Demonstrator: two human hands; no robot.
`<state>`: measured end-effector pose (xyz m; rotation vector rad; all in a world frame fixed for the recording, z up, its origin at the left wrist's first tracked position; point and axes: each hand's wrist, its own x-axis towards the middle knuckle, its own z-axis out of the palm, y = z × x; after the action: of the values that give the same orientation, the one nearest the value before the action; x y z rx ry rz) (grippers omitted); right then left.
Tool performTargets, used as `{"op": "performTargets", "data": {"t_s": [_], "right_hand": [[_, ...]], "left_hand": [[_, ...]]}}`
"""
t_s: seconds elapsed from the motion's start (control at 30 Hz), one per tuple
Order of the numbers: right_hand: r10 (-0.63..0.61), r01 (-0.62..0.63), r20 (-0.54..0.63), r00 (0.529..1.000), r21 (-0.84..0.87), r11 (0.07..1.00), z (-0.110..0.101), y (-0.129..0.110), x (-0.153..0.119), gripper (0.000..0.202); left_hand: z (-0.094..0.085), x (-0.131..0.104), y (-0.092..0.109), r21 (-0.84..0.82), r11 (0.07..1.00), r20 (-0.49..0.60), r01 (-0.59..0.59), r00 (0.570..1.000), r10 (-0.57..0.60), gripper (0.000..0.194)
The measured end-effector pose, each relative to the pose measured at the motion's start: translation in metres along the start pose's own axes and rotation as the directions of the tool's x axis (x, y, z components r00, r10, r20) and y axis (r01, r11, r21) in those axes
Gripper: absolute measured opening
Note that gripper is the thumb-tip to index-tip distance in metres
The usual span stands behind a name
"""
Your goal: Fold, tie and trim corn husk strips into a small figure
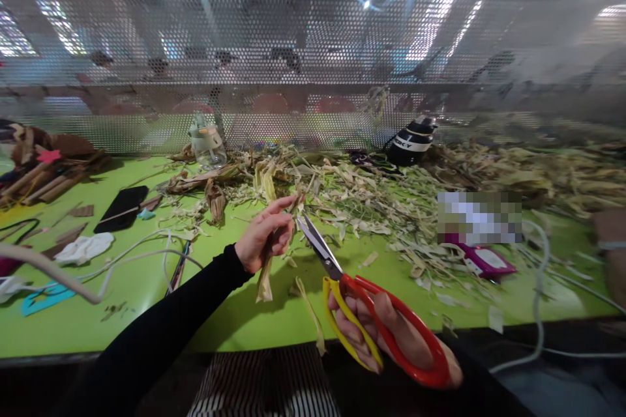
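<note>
My left hand point(267, 234) pinches a strip of dried corn husk point(267, 277) that hangs down over the green table point(147, 287). My right hand point(386, 332) grips a pair of scissors point(342, 280) with one red and one yellow handle loop. The blades point up and left, slightly apart, with their tips right next to the top of the husk near my left fingers. A thin husk sliver point(310, 313) lies on the table under the scissors.
A heap of husk scraps point(391, 195) covers the table's middle and right. A black phone point(121, 208), white cables point(122, 260), a small clear bottle point(208, 143), a black bottle point(413, 140) and a pink packet point(484, 260) lie about. Perforated metal screen point(313, 58) behind. Another person's arm point(611, 254) at right.
</note>
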<state>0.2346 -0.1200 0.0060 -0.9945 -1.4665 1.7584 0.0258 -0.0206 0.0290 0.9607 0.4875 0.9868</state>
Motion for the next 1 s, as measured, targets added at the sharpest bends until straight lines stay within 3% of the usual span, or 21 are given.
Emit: {"op": "performTargets", "data": {"t_s": [0.17, 0.27, 0.47, 0.63, 0.77, 0.9, 1.0], "right_hand": [[0.029, -0.03, 0.014, 0.999, 0.087, 0.996, -0.002, 0.006, -0.004, 0.041], [0.043, -0.043, 0.003, 0.999, 0.124, 0.991, 0.002, 0.006, -0.003, 0.059], [0.138, -0.122, -0.09, 0.986, 0.166, 0.979, 0.012, -0.004, 0.0, 0.067], [0.041, -0.057, -0.152, 0.988, -0.1, 0.993, 0.004, -0.012, 0.0, 0.062], [-0.041, -0.008, -0.142, 0.989, -0.331, 0.944, -0.005, -0.012, 0.002, 0.05], [0.004, -0.076, -0.183, 0.983, -0.387, 0.919, -0.006, -0.009, 0.005, 0.033], [0.062, -0.129, -0.205, 0.977, -0.33, 0.935, -0.005, -0.005, 0.005, 0.026]], "left_hand": [[-0.001, 0.0, -0.003, -0.019, 0.999, 0.03, 0.036, 0.999, -0.036, 0.023], [-0.001, 0.001, -0.004, -0.044, 0.998, 0.043, 0.05, 0.998, -0.048, 0.022], [0.0, 0.003, -0.007, -0.028, 0.998, 0.036, 0.051, 0.998, -0.05, 0.024], [0.002, 0.002, -0.01, 0.052, 0.996, 0.025, 0.078, 0.997, -0.079, 0.026], [0.006, 0.0, -0.012, 0.143, 0.988, 0.018, 0.065, 0.997, -0.068, 0.026], [0.008, -0.001, -0.015, 0.185, 0.982, 0.0, 0.038, 0.999, -0.038, 0.025], [0.008, -0.002, -0.016, 0.21, 0.976, -0.021, 0.052, 0.999, -0.049, 0.024]]}}
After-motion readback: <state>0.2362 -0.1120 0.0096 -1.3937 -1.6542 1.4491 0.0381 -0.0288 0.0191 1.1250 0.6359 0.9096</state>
